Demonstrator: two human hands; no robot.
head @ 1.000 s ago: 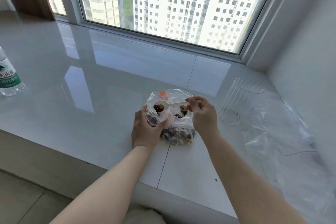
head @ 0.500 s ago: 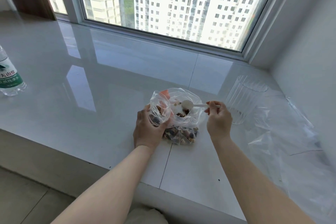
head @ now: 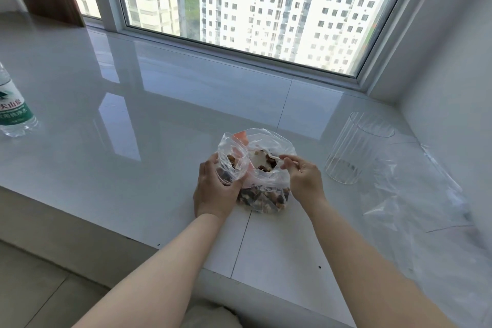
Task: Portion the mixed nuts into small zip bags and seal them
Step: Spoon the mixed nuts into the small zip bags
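Note:
A large clear bag of mixed nuts (head: 266, 196) sits on the white sill (head: 159, 141), its mouth open upward. My left hand (head: 213, 192) grips a small zip bag (head: 230, 160) with a few nuts in it, held against the big bag's left side. My right hand (head: 302, 176) pinches the handle of a white plastic spoon (head: 262, 158). The spoon's bowl, loaded with nuts, is inside the big bag's mouth.
A clear ribbed plastic container (head: 356, 149) lies tilted to the right. Crumpled clear plastic bags (head: 426, 202) spread along the right wall. A water bottle (head: 13, 109) stands at the far left. The sill's front edge drops off below my forearms.
My right hand moved the spoon from the small bag's mouth out to the right, then back down into the big bag, and it now holds nuts. My left hand stayed put.

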